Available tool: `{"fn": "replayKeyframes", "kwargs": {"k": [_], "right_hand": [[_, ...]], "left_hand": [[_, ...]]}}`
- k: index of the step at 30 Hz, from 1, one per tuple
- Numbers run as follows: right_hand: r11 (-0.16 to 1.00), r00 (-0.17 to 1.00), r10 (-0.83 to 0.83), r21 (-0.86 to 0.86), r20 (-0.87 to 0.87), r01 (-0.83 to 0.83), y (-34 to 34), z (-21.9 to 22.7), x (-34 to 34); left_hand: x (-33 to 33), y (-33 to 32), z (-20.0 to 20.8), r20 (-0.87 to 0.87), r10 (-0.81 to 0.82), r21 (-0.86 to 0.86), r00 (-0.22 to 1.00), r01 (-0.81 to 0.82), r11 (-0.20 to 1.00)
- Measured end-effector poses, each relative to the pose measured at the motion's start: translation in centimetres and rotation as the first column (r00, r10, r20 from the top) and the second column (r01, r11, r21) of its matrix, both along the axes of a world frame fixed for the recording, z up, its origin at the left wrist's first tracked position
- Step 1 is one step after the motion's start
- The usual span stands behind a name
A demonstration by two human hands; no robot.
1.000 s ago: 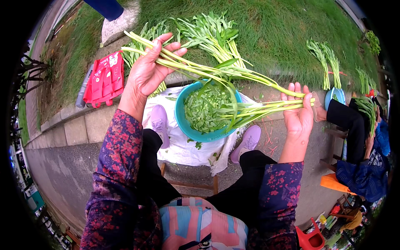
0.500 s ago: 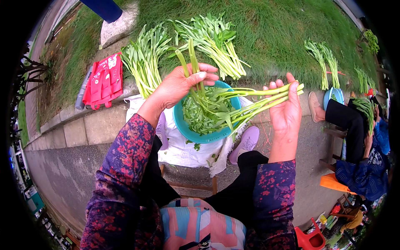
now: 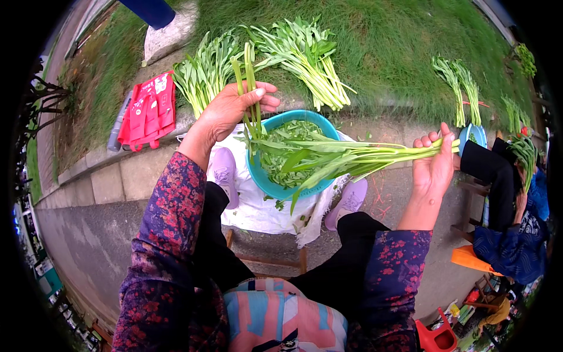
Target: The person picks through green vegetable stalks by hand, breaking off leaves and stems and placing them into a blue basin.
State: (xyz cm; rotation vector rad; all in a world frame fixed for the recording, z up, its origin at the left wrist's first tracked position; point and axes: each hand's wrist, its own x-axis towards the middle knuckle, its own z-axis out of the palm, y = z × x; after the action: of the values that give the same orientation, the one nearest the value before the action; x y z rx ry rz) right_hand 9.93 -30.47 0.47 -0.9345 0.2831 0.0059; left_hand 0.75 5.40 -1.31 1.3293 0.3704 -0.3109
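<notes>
My left hand (image 3: pixel 229 111) is closed round a few pale green stalks (image 3: pixel 252 85) of a leafy vegetable that looks like water spinach, held upright at the left of a turquoise basin (image 3: pixel 263 180). My right hand (image 3: pixel 433 162), at the right, grips the stem ends of a leafy bunch (image 3: pixel 352 154), whose leaves point left over the basin. Cut green leaves (image 3: pixel 278 170) lie inside the basin. It stands on a white sack (image 3: pixel 252 214) between my purple shoes. Bunch leaves partly hide the basin's near right side.
Two heaps of leafy stalks (image 3: pixel 314 67) lie along the grass edge ahead. A red bag (image 3: pixel 149 111) rests on the stone kerb (image 3: pixel 105 182) at the left. At the right sits another person (image 3: pixel 498 182) holding greens near a blue basin (image 3: pixel 472 136). A red stool (image 3: pixel 437 337) is at the lower right.
My right hand has drawn its bunch to the right, away from the left hand, and the leaves now stretch across the basin. My left hand has shifted slightly left with its stalks.
</notes>
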Motion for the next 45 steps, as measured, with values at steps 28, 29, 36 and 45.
{"fn": "replayKeyframes", "kwargs": {"k": [28, 29, 36, 45], "right_hand": [[0.7, 0.723, 0.647, -0.186, -0.241, -0.689, 10.6, -0.8, -5.6], [0.699, 0.719, 0.651, -0.179, -0.244, -0.693, 10.6, -0.7, -5.7], [0.718, 0.729, 0.657, -0.133, -0.194, -0.683, 11.4, 0.2, -6.1], [0.604, 0.612, 0.77, -0.103, -0.182, -0.79, 10.6, -0.2, -5.7]], "left_hand": [[-0.7, -9.5, -0.7, 0.001, -0.472, -0.275, 0.882, 0.454, 0.848], [-0.7, -9.5, -0.6, -0.02, -0.47, -0.281, 0.883, 0.446, 0.85], [-0.9, -9.6, -0.6, -0.032, -0.449, -0.355, 0.893, 0.41, 0.84], [-0.9, -10.1, -0.1, 0.059, -0.418, -0.19, 0.907, 0.421, 0.887]]}}
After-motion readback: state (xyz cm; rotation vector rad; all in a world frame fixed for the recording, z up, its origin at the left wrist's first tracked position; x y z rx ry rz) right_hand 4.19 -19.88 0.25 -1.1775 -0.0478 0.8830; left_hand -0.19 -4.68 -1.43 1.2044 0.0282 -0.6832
